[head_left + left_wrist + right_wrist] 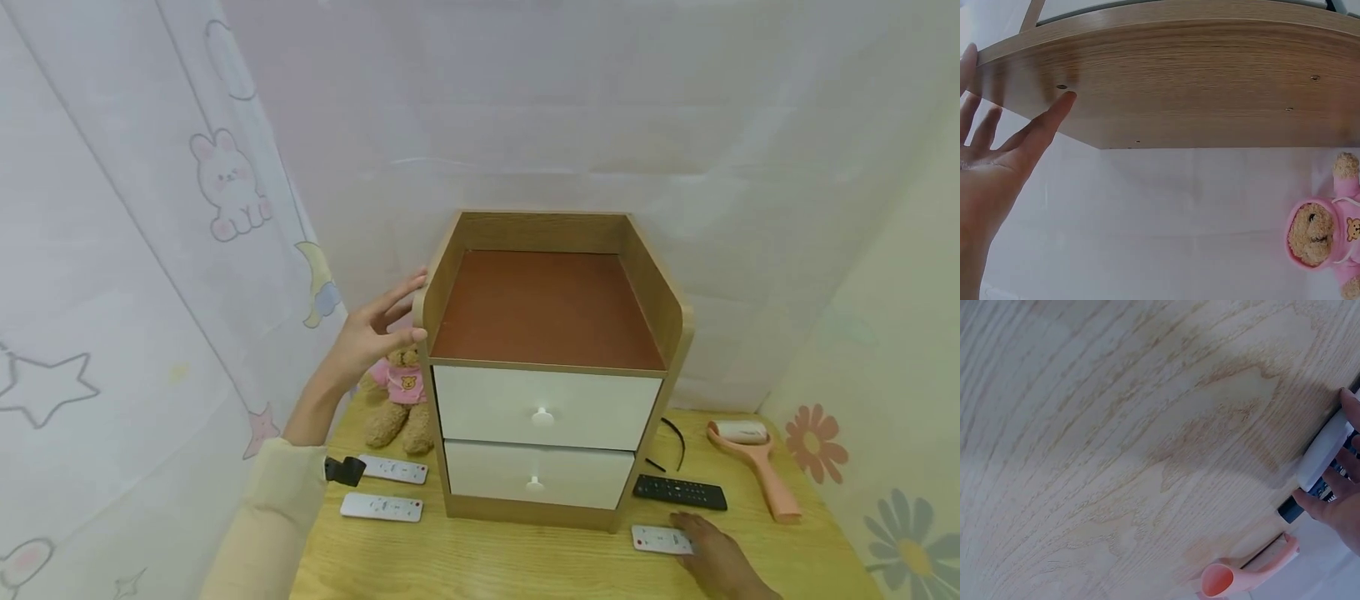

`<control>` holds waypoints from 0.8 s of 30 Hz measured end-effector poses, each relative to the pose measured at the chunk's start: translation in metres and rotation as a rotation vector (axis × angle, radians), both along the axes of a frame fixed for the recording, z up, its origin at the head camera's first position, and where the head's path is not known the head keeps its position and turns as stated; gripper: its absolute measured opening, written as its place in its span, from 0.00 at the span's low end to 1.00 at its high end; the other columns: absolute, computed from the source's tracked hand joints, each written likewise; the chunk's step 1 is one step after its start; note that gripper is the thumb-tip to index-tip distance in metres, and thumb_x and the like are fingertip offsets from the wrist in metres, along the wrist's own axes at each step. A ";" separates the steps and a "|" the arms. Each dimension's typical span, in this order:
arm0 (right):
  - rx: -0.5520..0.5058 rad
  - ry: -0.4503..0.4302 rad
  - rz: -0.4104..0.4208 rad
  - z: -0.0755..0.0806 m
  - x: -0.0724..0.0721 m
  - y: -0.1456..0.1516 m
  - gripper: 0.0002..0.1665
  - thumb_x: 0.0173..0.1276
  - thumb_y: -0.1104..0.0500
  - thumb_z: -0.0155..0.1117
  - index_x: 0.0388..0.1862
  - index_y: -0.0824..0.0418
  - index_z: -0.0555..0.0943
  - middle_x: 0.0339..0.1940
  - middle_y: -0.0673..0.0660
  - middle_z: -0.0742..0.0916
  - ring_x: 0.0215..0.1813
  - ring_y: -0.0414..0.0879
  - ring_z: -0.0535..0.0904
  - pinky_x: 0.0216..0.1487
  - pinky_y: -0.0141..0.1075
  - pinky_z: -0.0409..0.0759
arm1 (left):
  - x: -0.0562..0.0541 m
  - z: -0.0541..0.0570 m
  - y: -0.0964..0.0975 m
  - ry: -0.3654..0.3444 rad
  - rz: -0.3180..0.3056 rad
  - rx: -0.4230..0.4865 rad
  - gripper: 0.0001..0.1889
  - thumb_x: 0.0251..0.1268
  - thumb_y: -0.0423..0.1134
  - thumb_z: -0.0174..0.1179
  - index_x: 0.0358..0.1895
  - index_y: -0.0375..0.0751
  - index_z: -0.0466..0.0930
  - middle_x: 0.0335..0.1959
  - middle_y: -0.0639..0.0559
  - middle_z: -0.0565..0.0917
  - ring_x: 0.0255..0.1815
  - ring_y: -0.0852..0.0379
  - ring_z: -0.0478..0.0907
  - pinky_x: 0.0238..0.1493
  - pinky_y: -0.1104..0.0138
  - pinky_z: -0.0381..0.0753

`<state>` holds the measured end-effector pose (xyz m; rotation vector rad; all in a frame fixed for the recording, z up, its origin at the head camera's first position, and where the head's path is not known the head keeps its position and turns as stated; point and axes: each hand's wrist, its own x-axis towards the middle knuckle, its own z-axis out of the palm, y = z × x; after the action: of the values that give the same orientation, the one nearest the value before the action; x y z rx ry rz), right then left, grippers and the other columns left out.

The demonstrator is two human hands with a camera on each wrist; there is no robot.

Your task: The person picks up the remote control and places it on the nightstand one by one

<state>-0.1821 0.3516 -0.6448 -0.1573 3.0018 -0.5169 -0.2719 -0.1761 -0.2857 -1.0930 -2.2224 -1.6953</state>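
Observation:
A small wooden drawer cabinet (547, 312) with two white drawers, both closed, stands at the middle of the table. My left hand (378, 329) touches its upper left side with the fingers extended; in the left wrist view that hand (1007, 150) lies against the wood panel (1197, 87). To the right of the cabinet, my right hand (712, 554) grips the right end of a white remote control (662, 540) low over the table. The right wrist view has the fingers (1316, 505) around this white remote (1327, 449), with the black one behind it.
A black remote (679, 492), a black cable (678, 442) and a pink-handled lint roller (765, 475) lie right of the cabinet. Two white remotes, one in front (382, 507), lie left, before a teddy bear (405, 400) in pink. Printed curtains surround the table (450, 567).

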 end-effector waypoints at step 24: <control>-0.031 0.138 0.127 0.008 0.011 0.007 0.26 0.47 0.74 0.73 0.49 0.68 0.82 0.46 0.61 0.86 0.47 0.58 0.82 0.48 0.51 0.80 | -0.021 -0.012 -0.016 0.017 -0.108 0.028 0.31 0.63 0.24 0.60 0.71 0.42 0.65 0.75 0.55 0.58 0.74 0.48 0.58 0.68 0.58 0.67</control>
<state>-0.1712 0.3589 -0.6364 -0.3985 3.0908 -0.5617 -0.2932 -0.1920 -0.2977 -1.2361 -2.1593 -1.7462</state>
